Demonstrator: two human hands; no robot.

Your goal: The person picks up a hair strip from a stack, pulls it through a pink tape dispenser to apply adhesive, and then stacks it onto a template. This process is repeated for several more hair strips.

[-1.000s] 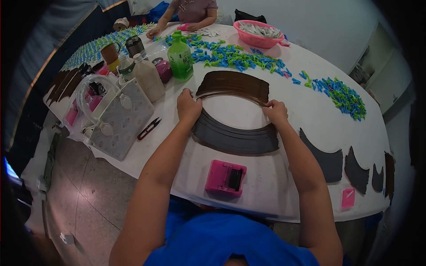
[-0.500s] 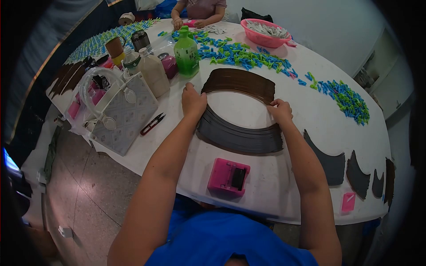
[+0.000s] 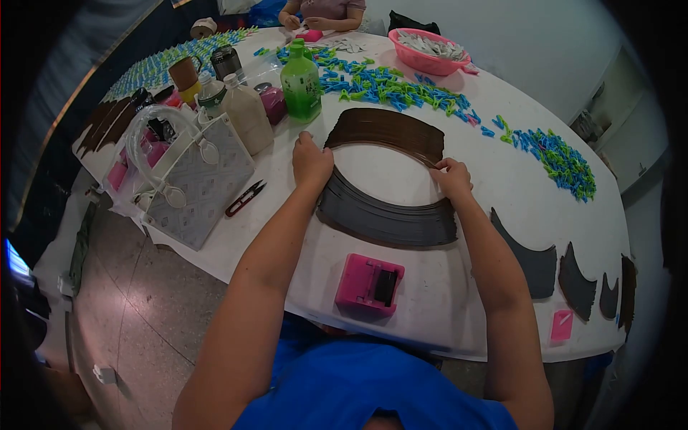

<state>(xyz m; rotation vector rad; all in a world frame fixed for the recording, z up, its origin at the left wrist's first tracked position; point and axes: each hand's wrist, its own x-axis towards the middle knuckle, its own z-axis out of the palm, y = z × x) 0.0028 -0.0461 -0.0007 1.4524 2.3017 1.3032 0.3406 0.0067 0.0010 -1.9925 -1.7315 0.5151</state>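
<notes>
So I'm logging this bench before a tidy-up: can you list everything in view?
table: one, white, under everything
brown arcs: one stack, dark brown, centre, far side
grey arcs: one stack, grey, centre, near side
box: one, pink, near edge
green bottle: one, green, beyond the arcs
beige bottle: one, beige, left of the green bottle
bag: one, grey with clear handles, left edge
snips: one, dark, right of the bag
clips: many, blue and green, piles at far side and right
basin: one, pink, far side
cut pieces: several, dark grey, right near edge
co-worker's hands: two, far end
left hand: at the arcs' left ends
right hand: at the arcs' right ends
</notes>
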